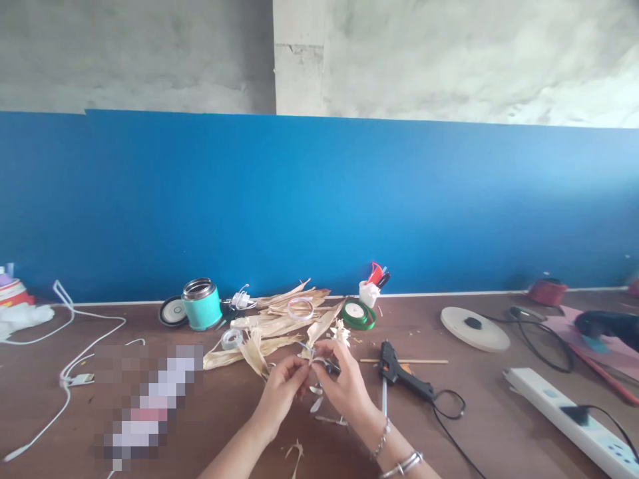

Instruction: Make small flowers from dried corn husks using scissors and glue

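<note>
My left hand and my right hand meet over the table, fingertips pinched together. Between them is a small pale piece of corn husk; its exact shape is partly hidden by the fingers. Just beyond the hands lies a heap of dried corn husks, with a pale husk flower at its right. Small petal-like scraps are scattered under my right hand. A black glue gun with a clear glue stick rests to the right, near a thin wooden stick.
A turquoise insulated jar stands open at the back, near a tape roll. Green ribbon lies before a white cup of tools. Rightward are a round beige disc and a power strip; white cables run leftward.
</note>
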`<state>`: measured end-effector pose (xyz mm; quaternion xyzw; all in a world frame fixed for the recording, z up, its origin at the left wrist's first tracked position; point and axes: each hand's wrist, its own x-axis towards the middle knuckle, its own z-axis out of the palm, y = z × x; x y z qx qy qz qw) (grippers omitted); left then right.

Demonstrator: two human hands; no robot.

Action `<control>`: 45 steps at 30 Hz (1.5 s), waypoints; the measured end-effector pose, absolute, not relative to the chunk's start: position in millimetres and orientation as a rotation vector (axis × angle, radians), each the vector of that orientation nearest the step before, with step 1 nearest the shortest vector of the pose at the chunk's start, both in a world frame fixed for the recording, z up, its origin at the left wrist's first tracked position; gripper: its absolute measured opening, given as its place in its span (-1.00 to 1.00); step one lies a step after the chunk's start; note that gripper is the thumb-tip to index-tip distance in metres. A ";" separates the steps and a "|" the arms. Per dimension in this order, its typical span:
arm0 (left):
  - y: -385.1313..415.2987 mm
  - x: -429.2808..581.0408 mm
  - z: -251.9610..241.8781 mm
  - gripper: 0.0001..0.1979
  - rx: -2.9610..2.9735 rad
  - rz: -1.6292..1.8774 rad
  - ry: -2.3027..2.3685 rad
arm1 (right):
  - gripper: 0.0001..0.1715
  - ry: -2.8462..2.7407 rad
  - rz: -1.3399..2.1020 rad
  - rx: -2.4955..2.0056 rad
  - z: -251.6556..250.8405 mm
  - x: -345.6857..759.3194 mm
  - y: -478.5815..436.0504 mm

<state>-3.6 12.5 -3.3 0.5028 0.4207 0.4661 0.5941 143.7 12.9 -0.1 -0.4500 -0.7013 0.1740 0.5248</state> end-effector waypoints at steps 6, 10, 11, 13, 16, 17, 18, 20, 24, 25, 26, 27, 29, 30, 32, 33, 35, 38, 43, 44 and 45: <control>11.6 -4.1 -1.9 -0.66 1.167 1.116 0.952 | -0.82 -1.527 0.743 -1.144 4.2 144.2 13.3; 11.0 -4.9 0.9 -0.65 1.185 1.115 0.929 | -0.80 -1.425 1.107 -1.066 5.3 146.6 15.1; 11.0 -5.1 1.2 -0.65 1.192 1.112 0.922 | -0.76 -1.390 1.201 -1.025 5.3 146.9 15.4; 11.3 -5.3 0.5 -0.65 1.203 1.103 0.908 | -0.69 -1.328 1.351 -0.937 5.5 147.0 15.7; 11.9 -5.5 -1.9 -0.66 1.215 1.092 0.879 | -0.62 -1.276 1.484 -0.832 7.5 146.7 15.2; 12.0 -5.5 -2.6 -0.67 1.217 1.091 0.869 | -0.61 -1.261 1.510 -0.813 8.6 146.6 14.8; 11.9 -5.6 -2.9 -0.67 1.213 1.090 0.861 | -0.61 -1.249 1.523 -0.804 9.9 146.5 14.4; 11.5 -5.6 -2.9 -0.67 1.196 1.079 0.853 | -0.61 -1.222 1.526 -0.811 12.5 146.8 13.4; 10.4 -5.8 -2.1 -0.67 1.149 1.044 0.828 | -0.64 -1.185 1.540 -0.822 14.9 148.1 12.5; 10.3 -5.9 -2.2 -0.67 1.137 1.036 0.817 | -0.65 -1.187 1.546 -0.810 14.7 148.4 12.6; 10.1 -5.9 -2.4 -0.67 1.126 1.030 0.808 | -0.65 -1.194 1.550 -0.799 14.3 148.5 12.7; 10.0 -5.9 -2.7 -0.67 1.116 1.025 0.799 | -0.66 -1.204 1.550 -0.792 13.8 148.5 12.9; 9.6 -5.9 -2.7 -0.66 1.099 1.018 0.788 | -0.67 -1.215 1.549 -0.792 13.2 148.4 13.0; 9.2 -5.9 -2.3 -0.65 1.090 1.016 0.785 | -0.67 -1.216 1.547 -0.795 13.1 148.3 12.9; 8.3 -5.8 -0.9 -0.65 1.071 1.015 0.781 | -0.68 -1.216 1.547 -0.798 13.4 148.2 12.5; 7.7 -5.8 0.0 -0.65 1.062 1.013 0.780 | -0.68 -1.215 1.550 -0.798 13.7 148.2 12.3; 6.8 -5.8 1.6 -0.65 1.051 1.008 0.771 | -0.68 -1.213 1.557 -0.791 14.1 148.2 11.9; 6.5 -6.2 2.1 -0.65 1.048 0.995 0.746 | -0.69 -1.203 1.567 -0.778 14.7 148.0 11.1; 7.6 -7.2 -0.9 -0.67 1.031 0.977 0.736 | -0.69 -1.168 1.573 -0.810 17.4 147.3 9.3; 7.7 -7.4 -1.3 -0.68 1.030 0.973 0.735 | -0.68 -1.167 1.569 -0.806 17.8 147.2 9.3; 7.7 -7.4 -1.4 -0.68 1.031 0.970 0.732 | -0.68 -1.169 1.564 -0.800 18.0 147.2 9.4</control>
